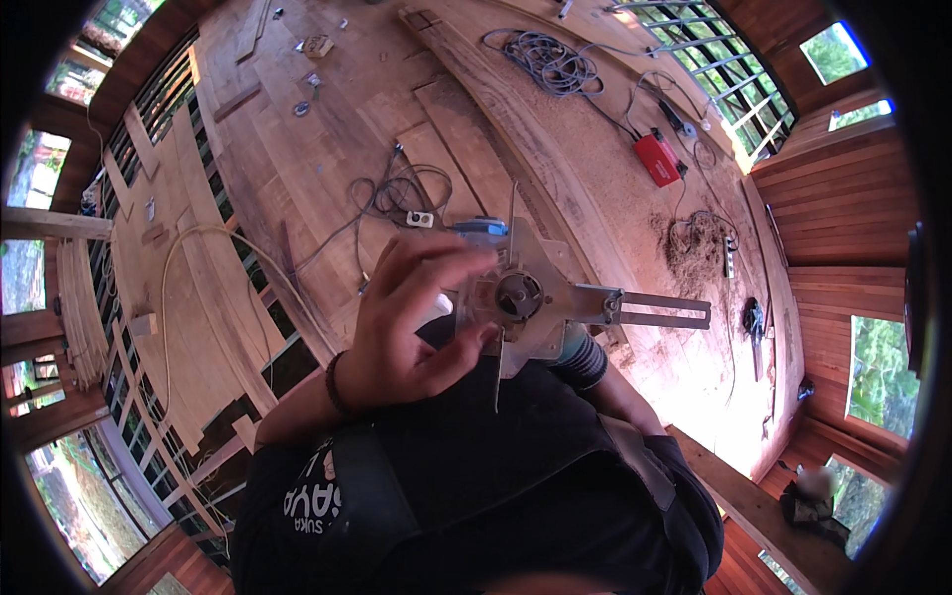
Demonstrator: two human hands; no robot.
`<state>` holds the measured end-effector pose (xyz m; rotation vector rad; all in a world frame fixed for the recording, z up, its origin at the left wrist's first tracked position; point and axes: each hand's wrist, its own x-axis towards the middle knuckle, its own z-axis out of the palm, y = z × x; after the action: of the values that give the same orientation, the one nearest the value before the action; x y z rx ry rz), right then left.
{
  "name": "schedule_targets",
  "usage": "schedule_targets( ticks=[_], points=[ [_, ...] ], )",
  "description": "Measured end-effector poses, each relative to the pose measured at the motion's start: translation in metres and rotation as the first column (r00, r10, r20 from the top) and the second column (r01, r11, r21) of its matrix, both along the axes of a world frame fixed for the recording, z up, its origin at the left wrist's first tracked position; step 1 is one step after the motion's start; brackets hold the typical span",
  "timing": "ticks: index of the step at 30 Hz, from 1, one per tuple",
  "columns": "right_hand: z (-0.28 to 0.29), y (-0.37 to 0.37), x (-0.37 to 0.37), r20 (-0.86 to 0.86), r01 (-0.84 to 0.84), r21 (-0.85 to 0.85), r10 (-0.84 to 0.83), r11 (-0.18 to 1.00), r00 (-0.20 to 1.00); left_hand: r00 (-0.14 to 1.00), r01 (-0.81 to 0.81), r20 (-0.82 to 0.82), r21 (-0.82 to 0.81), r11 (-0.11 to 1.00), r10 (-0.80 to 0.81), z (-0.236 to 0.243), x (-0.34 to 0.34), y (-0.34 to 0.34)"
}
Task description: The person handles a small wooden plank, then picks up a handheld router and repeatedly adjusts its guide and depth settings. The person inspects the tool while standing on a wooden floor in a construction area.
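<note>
In front of my chest a trim router [518, 296] is turned with its flat metal base plate and round centre opening facing me. A slotted metal guide arm [659, 306] sticks out to its right, and part of a blue body shows behind. My left hand [402, 322] is at the router's left side, thumb and fingers apart and curved, their tips close to the opening. Whether they touch it I cannot tell. My right hand [572, 343] is mostly hidden behind the plate, supporting the router; a dark ribbed band [587, 365] circles that wrist.
Wooden boards [327, 129] cover the floor, with open joists on the left. Cables [550, 64] lie coiled ahead, near a red box-shaped device [658, 159]. A white power socket [420, 219] and sawdust [694, 248] lie on the floor. Another person [811, 501] is at lower right.
</note>
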<state>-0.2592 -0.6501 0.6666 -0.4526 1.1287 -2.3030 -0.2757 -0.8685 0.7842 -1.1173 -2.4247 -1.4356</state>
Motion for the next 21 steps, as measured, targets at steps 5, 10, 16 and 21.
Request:
schedule_targets(
  ticks=[5, 10, 16, 21],
  points=[
    [-0.002, 0.009, 0.004, 0.019, -0.065, 0.003, 0.065, 0.998, 0.998, 0.994, 0.093, -0.043, -0.114, 0.989, -0.098, 0.004, -0.017, -0.004],
    [-0.010, 0.009, 0.011, 0.044, -0.031, 0.030, 0.030, 0.999, 0.999, 0.970, 0.241, 0.037, -0.088, 0.967, -0.238, 0.001, -0.029, 0.003],
    [-0.018, 0.006, 0.011, 0.054, -0.047, -0.086, 0.052, 0.995, 0.997, 0.973, 0.227, 0.041, -0.032, 0.973, -0.226, -0.003, -0.026, 0.004],
    [-0.018, 0.004, 0.011, 0.109, -0.036, -0.046, 0.040, 0.998, 0.993, 0.979, 0.202, 0.019, -0.066, 0.977, -0.201, -0.002, -0.023, 0.004]
  ],
)
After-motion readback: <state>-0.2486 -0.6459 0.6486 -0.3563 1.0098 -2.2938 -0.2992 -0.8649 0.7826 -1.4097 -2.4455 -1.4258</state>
